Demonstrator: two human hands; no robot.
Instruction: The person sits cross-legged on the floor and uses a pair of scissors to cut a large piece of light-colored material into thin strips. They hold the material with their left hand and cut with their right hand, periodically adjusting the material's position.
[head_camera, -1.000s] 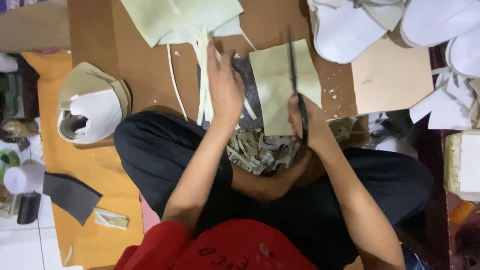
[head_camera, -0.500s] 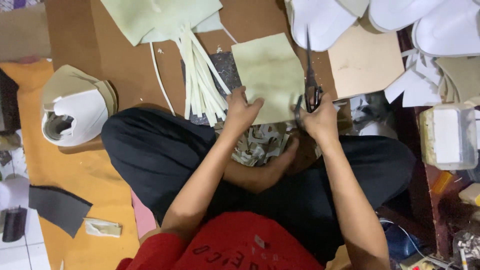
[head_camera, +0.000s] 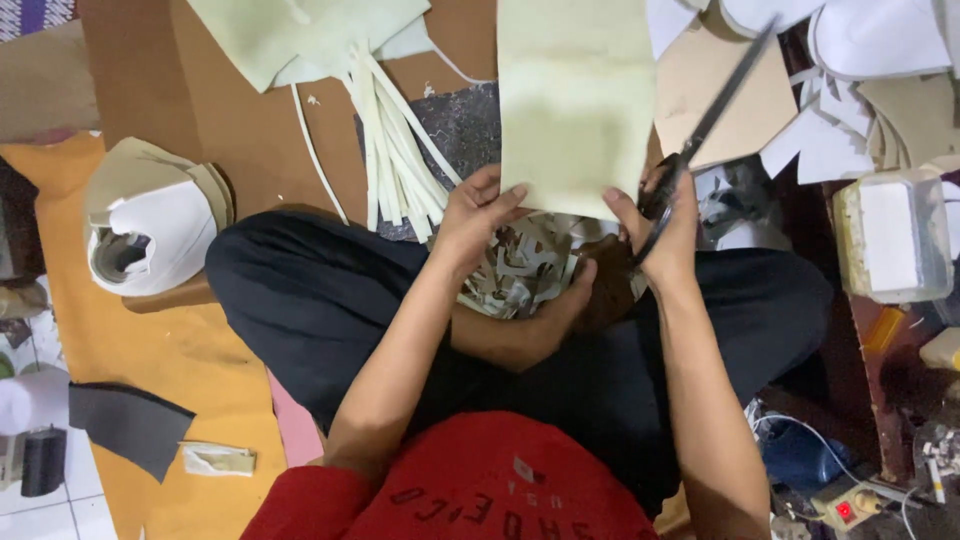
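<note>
Already a bunch of thin strips (head_camera: 395, 150) lies cut on the board (head_camera: 250, 130). Now the left hand (head_camera: 478, 212) pinches the bottom edge of a pale green sheet (head_camera: 575, 100), held up over the lap. The right hand (head_camera: 662, 228) holds that edge too, with scissors (head_camera: 705, 125) in its grip. Most of this sheet looks uncut, so plenty seems left.

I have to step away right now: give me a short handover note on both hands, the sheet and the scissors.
Left hand: grip on the lower left edge of the pale green sheet, held up.
Right hand: holds the lower right edge and the scissors, blades up and off the sheet.
Done: cut strips lie on the brown board; scraps in the lap.
Left: this sheet shows no cut.
</note>
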